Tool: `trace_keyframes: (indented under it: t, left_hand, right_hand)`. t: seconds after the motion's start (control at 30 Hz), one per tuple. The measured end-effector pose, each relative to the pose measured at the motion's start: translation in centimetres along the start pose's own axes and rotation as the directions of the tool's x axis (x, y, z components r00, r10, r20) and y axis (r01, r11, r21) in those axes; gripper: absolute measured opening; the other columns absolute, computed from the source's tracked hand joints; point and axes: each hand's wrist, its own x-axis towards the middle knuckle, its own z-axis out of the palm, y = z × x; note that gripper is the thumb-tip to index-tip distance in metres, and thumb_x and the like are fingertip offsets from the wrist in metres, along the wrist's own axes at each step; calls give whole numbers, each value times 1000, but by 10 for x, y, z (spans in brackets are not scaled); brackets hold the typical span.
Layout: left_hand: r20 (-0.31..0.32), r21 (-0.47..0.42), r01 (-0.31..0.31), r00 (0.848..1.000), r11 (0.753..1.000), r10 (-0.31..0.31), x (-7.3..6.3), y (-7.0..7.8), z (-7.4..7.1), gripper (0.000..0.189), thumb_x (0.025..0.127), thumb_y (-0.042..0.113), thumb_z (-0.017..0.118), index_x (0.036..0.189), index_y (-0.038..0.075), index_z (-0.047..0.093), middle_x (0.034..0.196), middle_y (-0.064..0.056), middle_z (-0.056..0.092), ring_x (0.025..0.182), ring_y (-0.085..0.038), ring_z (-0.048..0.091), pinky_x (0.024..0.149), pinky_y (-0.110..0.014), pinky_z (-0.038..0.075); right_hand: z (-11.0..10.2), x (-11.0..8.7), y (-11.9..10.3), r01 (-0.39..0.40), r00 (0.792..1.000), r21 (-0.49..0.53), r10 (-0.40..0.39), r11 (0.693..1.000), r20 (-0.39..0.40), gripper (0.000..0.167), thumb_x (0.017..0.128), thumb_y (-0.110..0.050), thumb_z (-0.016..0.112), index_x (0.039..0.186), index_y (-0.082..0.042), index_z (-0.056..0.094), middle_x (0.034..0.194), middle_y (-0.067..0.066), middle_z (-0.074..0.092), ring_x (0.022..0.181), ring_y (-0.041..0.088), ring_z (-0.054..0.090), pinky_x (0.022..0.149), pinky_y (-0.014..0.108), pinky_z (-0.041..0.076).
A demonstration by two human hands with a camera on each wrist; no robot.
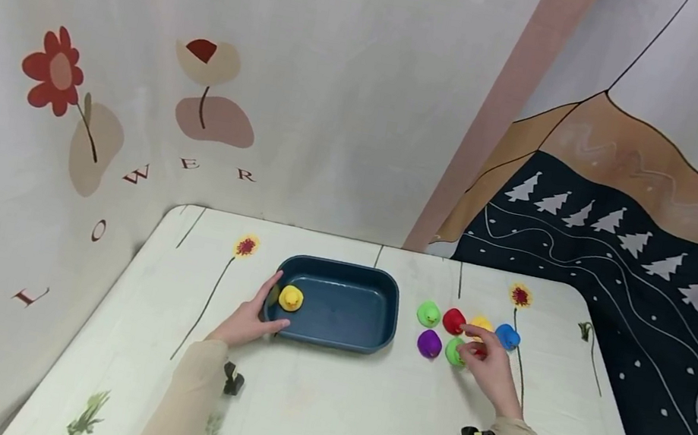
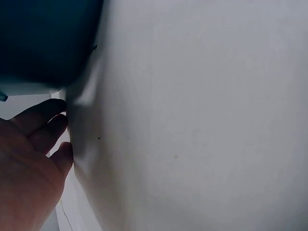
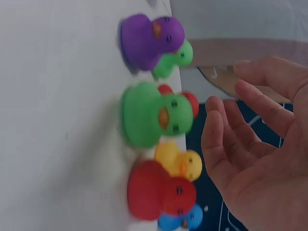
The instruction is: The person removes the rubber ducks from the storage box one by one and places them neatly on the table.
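Note:
A dark blue rectangular dish (image 1: 339,333) sits on the table with a yellow rubber duck (image 1: 290,298) inside its left end. My left hand (image 1: 246,321) rests against the dish's left side, fingers fairly straight and thumb by the front corner. To the right stand rubber ducks in two rows. The back row has a green duck (image 1: 428,314), a red duck (image 1: 453,320), a yellow duck and a blue duck (image 1: 507,337). In front are a purple duck (image 3: 144,42), another green duck (image 3: 144,115) and another red duck (image 3: 151,192). Over these front ducks hovers my right hand (image 1: 492,365), fingers loosely bent, holding nothing.
A white floral cloth (image 1: 325,398) covers the table. Behind it hangs a pale printed curtain (image 1: 342,93), with a dark tree-patterned cloth (image 1: 593,251) at the right. Black wrist devices sit below both hands.

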Motion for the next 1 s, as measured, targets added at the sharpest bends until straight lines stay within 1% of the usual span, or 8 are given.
trace_keyframes:
  t: [0.1,0.2,0.3,0.43,0.57,0.77,0.9,1.0]
  left_hand:
    - [0,-2,-1,1000,1000,1,0,0,0,96,86,42,72,154,39,5,157,-19,17,128,-46,40,103,-62,30]
    - [0,-1,2,1000,1000,-2,0,0,0,96,86,43,72,154,38,6,157,-19,16,128,-46,40,103,-62,30]
    - [1,3,3,1000,1000,-3,1,0,0,96,86,43,72,155,38,6,157,-19,16,128,-46,40,103,-62,30]
    - [3,5,4,1000,1000,-4,1,-1,0,96,86,44,72,155,39,5,158,-19,16,129,-46,38,103,-62,29]
    - [0,8,0,1000,1000,0,2,-2,0,96,86,45,72,154,39,5,157,-19,17,129,-47,39,103,-62,30]
    - [-6,12,-7,1000,1000,7,2,-2,1,96,86,45,72,155,38,6,157,-21,18,126,-46,42,102,-62,31]
    - [-2,11,0,1000,1000,0,1,0,0,96,85,45,72,155,38,6,157,-20,17,127,-46,40,103,-62,30]
    - [-1,11,1,1000,1000,0,0,1,0,96,85,44,72,155,37,6,157,-20,17,128,-46,40,103,-62,30]
  right_hand:
    - [9,5,-3,8,1000,17,-9,1000,22,37,90,-1,65,126,2,58,124,20,53,101,32,60,79,25,48]
    - [17,10,-7,8,998,50,-10,999,55,38,89,2,65,127,3,57,125,22,53,103,34,60,80,28,50]
    - [25,14,-14,-27,996,90,18,996,92,40,89,3,65,127,1,57,125,21,54,105,34,60,80,31,53]
    - [34,19,-25,-58,990,114,42,992,135,38,90,-2,66,128,-2,57,126,19,55,108,32,59,84,34,53]
    - [40,25,-35,-29,988,126,9,992,155,37,91,-3,66,127,-2,57,124,18,57,109,33,59,88,37,51]
    - [50,31,-46,-4,979,165,-30,986,202,38,91,-1,65,128,-1,57,127,22,56,108,31,61,88,33,51]
    - [57,35,-53,9,975,160,-44,987,219,38,90,1,64,127,-2,58,126,22,57,105,29,63,87,32,51]
    - [62,38,-58,42,972,151,-76,988,223,37,90,1,64,127,-1,59,124,19,58,104,28,63,88,33,51]
